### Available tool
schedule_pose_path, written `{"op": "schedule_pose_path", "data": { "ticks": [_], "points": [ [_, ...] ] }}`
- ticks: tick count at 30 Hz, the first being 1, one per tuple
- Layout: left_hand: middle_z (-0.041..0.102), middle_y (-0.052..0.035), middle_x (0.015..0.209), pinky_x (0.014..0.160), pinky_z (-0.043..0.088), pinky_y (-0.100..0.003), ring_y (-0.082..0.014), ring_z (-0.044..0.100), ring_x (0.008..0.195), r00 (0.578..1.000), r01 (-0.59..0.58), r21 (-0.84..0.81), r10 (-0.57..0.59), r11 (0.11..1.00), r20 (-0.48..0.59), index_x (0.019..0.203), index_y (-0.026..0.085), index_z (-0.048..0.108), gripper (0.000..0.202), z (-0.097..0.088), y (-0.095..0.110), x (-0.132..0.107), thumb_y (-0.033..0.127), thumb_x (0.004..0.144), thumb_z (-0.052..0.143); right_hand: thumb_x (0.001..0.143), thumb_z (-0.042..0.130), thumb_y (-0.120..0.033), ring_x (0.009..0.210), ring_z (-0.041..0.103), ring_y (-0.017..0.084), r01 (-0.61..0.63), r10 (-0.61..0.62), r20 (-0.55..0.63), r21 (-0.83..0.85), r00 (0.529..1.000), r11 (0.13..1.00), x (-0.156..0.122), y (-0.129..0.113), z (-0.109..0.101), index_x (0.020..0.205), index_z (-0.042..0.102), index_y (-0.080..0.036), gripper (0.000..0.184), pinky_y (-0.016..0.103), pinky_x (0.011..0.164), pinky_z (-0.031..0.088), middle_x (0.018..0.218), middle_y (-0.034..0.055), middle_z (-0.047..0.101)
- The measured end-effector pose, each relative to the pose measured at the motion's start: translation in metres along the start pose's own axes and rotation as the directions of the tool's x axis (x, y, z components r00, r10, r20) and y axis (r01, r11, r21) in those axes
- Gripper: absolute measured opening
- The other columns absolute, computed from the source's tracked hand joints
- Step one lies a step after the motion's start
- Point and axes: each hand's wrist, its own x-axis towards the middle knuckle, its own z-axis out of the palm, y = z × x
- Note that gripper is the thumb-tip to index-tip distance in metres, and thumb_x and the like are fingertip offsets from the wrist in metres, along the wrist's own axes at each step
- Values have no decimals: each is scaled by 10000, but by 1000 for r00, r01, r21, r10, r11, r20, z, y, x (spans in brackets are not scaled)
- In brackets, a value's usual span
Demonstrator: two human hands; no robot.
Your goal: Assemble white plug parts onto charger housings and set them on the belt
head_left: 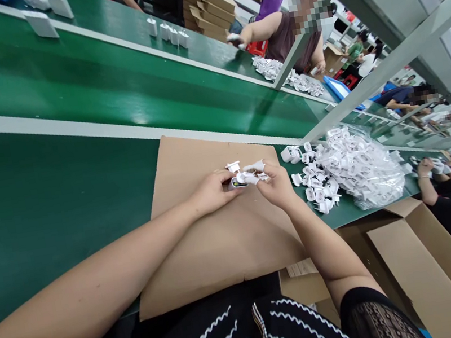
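Note:
Over a sheet of brown cardboard (pixel 219 238), my two hands meet around small white plastic parts. My left hand (pixel 210 193) is closed, its thumb and fingers pinching a white charger housing (pixel 238 182) whose dark open end faces me. A white plug piece (pixel 232 166) with prongs shows just above the left fingertips; what supports it is hard to see. White covers sit on some fingertips of my right hand (pixel 275 184), which is closed against the housing's right side. Whatever lies between those fingers blends with the white covers.
Right of the cardboard lie loose white plug pieces (pixel 317 183) and a clear bag (pixel 362 170) full of them. An open carton (pixel 420 264) stands lower right. Beyond a pale rail runs a green belt (pixel 110 90); a metal post (pixel 365 78) slants overhead. Co-workers sit across and at right.

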Motion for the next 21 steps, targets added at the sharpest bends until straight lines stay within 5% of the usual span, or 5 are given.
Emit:
{"op": "schedule_pose_path", "data": {
  "ticks": [7,14,21],
  "points": [
    [760,-69,989,847,537,-383,-272,693,940,1000,-31,-9,31,999,2,1003,212,782,276,0,1,1,440,856,736,841,618,-117,940,651,244,-13,19,80,-74,997,997,5,-2,10,1047,793,-233,294,373,869,529,929,64,708],
    [744,-72,950,801,540,-375,-260,688,879,1000,18,-1,-18,1000,12,974,198,780,285,-1,1,2,449,850,732,859,600,-141,936,649,245,-6,7,12,-43,1000,999,3,-3,10,1073,780,-245,299,391,886,531,970,67,717],
    [761,-77,1014,874,551,-397,-273,701,953,1000,19,-18,-19,1000,5,1006,214,792,280,-1,0,1,443,852,746,818,588,-77,906,592,255,39,-13,127,-210,992,977,9,-6,8,979,760,-224,277,375,806,485,877,68,659]
  ]
}}
